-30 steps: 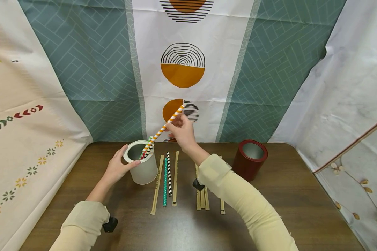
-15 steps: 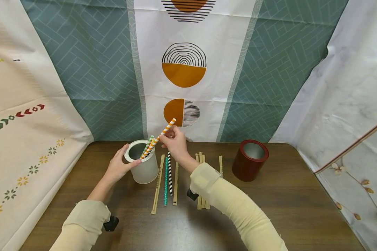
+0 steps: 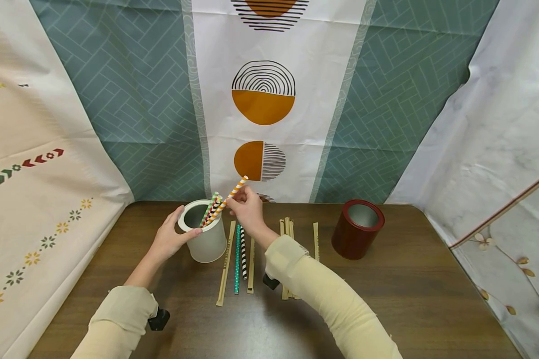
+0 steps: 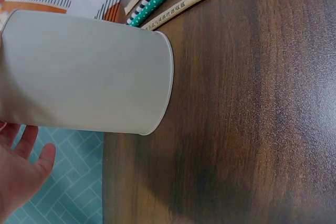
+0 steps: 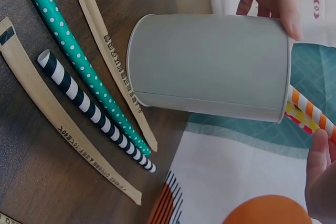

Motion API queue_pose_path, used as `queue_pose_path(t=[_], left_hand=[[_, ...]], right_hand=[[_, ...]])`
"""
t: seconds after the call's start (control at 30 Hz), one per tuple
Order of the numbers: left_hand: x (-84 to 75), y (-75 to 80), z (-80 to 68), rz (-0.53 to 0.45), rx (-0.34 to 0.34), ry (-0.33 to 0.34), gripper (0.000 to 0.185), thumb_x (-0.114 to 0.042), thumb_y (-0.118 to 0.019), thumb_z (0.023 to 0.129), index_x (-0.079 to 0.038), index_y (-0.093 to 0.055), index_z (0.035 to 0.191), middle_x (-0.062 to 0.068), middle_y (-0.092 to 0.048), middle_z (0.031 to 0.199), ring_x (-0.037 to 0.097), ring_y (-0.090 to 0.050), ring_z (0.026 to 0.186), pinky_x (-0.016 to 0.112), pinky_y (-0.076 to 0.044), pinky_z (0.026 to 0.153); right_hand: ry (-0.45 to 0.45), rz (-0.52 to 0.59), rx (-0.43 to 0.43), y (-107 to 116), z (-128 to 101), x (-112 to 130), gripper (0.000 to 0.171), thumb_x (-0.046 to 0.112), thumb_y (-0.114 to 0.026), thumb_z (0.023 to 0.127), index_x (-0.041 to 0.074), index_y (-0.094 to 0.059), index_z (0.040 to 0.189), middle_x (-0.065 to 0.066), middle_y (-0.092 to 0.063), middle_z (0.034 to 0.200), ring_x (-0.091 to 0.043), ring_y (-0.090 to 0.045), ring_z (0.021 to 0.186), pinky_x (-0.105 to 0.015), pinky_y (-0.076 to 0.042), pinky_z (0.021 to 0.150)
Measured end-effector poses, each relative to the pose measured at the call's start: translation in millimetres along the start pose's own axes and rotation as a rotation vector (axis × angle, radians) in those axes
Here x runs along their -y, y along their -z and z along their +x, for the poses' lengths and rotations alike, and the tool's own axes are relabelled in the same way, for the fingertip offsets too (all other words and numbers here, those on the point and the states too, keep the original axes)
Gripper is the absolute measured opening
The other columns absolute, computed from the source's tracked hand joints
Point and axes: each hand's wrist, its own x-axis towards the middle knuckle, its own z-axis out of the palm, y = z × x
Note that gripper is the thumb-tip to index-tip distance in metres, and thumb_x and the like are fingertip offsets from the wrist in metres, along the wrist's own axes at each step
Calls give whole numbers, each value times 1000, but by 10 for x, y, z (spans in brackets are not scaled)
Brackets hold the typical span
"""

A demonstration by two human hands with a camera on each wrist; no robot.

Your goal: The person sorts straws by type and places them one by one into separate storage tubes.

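Pinching the orange-striped straw [image 3: 231, 194] near its upper end, right hand [image 3: 247, 212] fingertips are closed on it; its lower end sits inside the white cup [image 3: 203, 238]. Left hand [image 3: 169, 240] curls around the cup's side, steadying it upright on the table [image 3: 386, 299]. Two or three other straws already stand in the cup. Left to sort, by my judgement: green dotted straw [image 3: 236, 259], black-striped straw [image 3: 243, 254], and the wrapped chopsticks [image 3: 251, 264] lying beside the cup. Red cup [image 3: 357, 229] stands well apart.

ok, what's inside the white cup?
White cup holds several striped straws leaning on its rim; right hand pinches the orange-striped straw. Their lower ends and the cup's bottom are hidden.
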Motion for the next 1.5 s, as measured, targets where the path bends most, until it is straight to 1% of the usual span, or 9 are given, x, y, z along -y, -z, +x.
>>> queue_pose_path(t=[0.13, 0.27, 0.37, 0.57, 0.7, 1.0, 1.1, 1.3, 1.5], left_hand=[[3, 0, 4, 2, 2, 1, 91, -41, -67, 74, -6, -17, 141, 21, -22, 142, 39, -24, 129, 55, -24, 100], [3, -1, 5, 0, 1, 3, 91, -41, -67, 74, -5, -17, 141, 21, -22, 142, 39, -24, 129, 55, -24, 100], [1, -1, 1, 0, 2, 7, 92, -42, -67, 74, -5, -17, 141, 21, -22, 142, 39, -24, 129, 55, -24, 100], [-7, -2, -2, -6, 5, 9, 92, -41, -67, 74, -6, -17, 141, 21, -22, 142, 38, -23, 129, 56, -24, 100], [-9, -3, 2, -12, 6, 6, 92, -41, -68, 74, -6, -16, 141, 21, -21, 143, 38, -23, 130, 55, -23, 100], [2, -1, 2, -19, 7, 10, 92, -41, -68, 74, -6, -16, 141, 20, -21, 143, 38, -22, 130, 56, -23, 100], [8, -2, 0, -21, 8, 15, 92, -41, -68, 74, -7, -16, 141, 21, -20, 143, 38, -22, 130, 56, -23, 100], [21, -8, 9, -19, 7, 7, 92, -41, -68, 74, -6, -16, 141, 21, -21, 143, 38, -22, 130, 56, -23, 100], [26, -7, 10, -23, 9, 9, 92, -42, -67, 74, -7, -15, 142, 20, -20, 143, 38, -21, 130, 56, -23, 100]], right_hand=[[-10, -31, 4, -23, 28, -37, 16, 0, -59, 78, -2, -53, 93, -18, -63, 83, -28, -65, 73, -39, -53, 61], [-20, -83, 27, -47, 38, -60, 16, 1, -59, 78, -2, -53, 93, -20, -64, 84, -32, -64, 75, -36, -53, 60], [-28, -125, 47, -62, 33, -70, 16, 2, -60, 78, -2, -54, 93, -19, -64, 84, -32, -63, 75, -29, -51, 56], [-59, -165, 78, -77, 23, -108, 16, 6, -61, 78, 0, -55, 92, -13, -62, 78, -17, -60, 64, -18, -46, 52], [-81, -174, 84, -88, 25, -155, 15, 8, -61, 79, 2, -56, 91, -8, -59, 74, -16, -59, 61, -21, -48, 53], [-86, -208, 153, -111, -4, -234, 14, 13, -62, 80, 1, -58, 86, -2, -54, 67, -33, -62, 66, -18, -46, 49], [-91, -211, 162, -102, -13, -255, 14, 13, -63, 80, 1, -58, 85, -1, -54, 66, -32, -61, 65, -19, -47, 50], [-134, -202, 166, -49, -21, -299, 14, 15, -62, 81, 2, -59, 86, 1, -54, 67, -19, -60, 57, -21, -49, 52], [-166, -183, 163, 38, -32, -300, 16, 11, -60, 82, -1, -58, 92, -1, -54, 69, -34, -62, 67, -31, -52, 55]])
